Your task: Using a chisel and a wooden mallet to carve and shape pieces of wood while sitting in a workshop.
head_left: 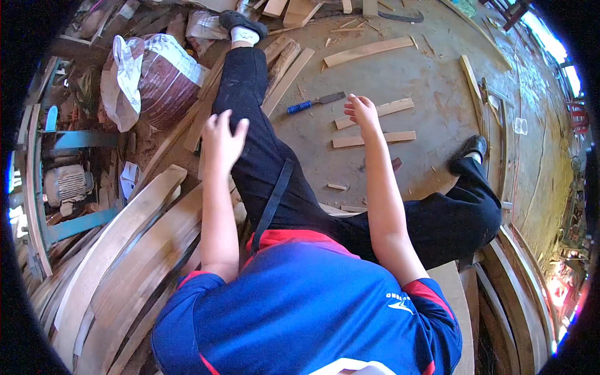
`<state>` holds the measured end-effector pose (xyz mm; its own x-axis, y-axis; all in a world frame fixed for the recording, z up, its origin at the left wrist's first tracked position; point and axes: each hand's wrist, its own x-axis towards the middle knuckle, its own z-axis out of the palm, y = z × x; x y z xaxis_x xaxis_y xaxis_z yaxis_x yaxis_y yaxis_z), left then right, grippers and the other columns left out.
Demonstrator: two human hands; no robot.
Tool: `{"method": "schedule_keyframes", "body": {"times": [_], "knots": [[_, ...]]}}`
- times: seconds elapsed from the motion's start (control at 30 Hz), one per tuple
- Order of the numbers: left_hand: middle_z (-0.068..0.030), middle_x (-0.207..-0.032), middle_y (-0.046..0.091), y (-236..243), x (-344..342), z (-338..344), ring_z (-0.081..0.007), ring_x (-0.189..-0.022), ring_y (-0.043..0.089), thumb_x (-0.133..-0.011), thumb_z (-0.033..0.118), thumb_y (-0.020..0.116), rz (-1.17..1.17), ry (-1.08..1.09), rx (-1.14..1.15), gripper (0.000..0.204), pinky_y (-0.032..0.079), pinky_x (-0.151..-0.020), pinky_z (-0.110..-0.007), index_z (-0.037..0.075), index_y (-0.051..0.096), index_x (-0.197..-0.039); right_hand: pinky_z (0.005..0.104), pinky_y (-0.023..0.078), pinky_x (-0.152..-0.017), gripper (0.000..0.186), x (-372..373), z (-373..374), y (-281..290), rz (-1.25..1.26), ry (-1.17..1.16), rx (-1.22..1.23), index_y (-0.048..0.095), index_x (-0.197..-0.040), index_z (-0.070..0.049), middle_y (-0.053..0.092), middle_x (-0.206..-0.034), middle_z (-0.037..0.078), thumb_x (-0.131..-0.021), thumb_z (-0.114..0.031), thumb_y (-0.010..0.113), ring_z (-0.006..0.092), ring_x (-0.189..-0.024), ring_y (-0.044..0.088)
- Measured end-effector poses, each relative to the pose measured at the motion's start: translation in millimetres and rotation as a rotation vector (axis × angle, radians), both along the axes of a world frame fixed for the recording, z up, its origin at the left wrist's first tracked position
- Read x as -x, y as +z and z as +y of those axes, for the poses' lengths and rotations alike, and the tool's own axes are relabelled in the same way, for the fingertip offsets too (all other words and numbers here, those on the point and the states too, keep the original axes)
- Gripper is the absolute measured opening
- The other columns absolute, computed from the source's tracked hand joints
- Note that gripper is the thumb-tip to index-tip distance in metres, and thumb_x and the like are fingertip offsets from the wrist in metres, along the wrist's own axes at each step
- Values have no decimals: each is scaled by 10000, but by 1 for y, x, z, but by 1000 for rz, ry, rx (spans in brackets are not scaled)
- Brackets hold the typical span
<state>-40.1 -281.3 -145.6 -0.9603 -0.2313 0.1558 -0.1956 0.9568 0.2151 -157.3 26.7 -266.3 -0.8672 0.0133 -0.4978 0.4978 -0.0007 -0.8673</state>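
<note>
My left hand (224, 139) is over my left thigh, its fingers spread and nothing in them. Farther right, my right hand (364, 116) hovers above the floor, fingers loosely stretched and empty. Just left of it lies a chisel (315, 102) with a blue handle and a dark flat blade. A short wooden strip (390, 107) shows partly behind my right hand. Nearer to me, a second short wooden strip (375, 139) lies roughly parallel to it, with my right forearm close by.
A longer wooden slat (369, 51) lies farther off among shavings. Big curved planks (119, 244) are stacked at my left, near an electric motor (67, 186) in a blue frame. A stuffed sack (164, 81) stands at the far left. More long boards (519, 294) lean at the right.
</note>
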Motion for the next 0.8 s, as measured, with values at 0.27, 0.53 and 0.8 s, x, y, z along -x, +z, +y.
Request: {"method": "schedule_keyframes", "body": {"times": [0.27, 0.53, 0.8], "knots": [[-308, -1287, 473, 32, -20, -40, -439, -1204, 461, -887, 493, 548, 8, 155, -262, 674, 374, -1016, -457, 15, 410, -1342, 285, 453, -689, 324, 8, -46, 15, 38, 162, 15, 601, -1050, -79, 663, -934, 46, -887, -358, 577, 129, -783, 626], [-138, -1018, 623, 120, -36, -21, -211, -959, 579, -900, 394, 602, 223, 70, -452, 486, 439, -852, -319, 44, 557, -1236, 294, 443, -665, 344, 13, -66, 5, 108, 348, -101, 593, -1058, -75, 662, -929, 52, -888, -373, 568, 135, -764, 623], [-142, -1258, 575, 121, -14, -38, -222, -1184, 515, -960, 447, 464, 114, 177, -576, 522, 344, -1019, -326, -1, 574, -1205, 306, 451, -648, 335, -6, -45, -27, -48, 276, -46, 594, -1031, -73, 648, -914, 57, -890, -376, 562, 145, -740, 617]]}}
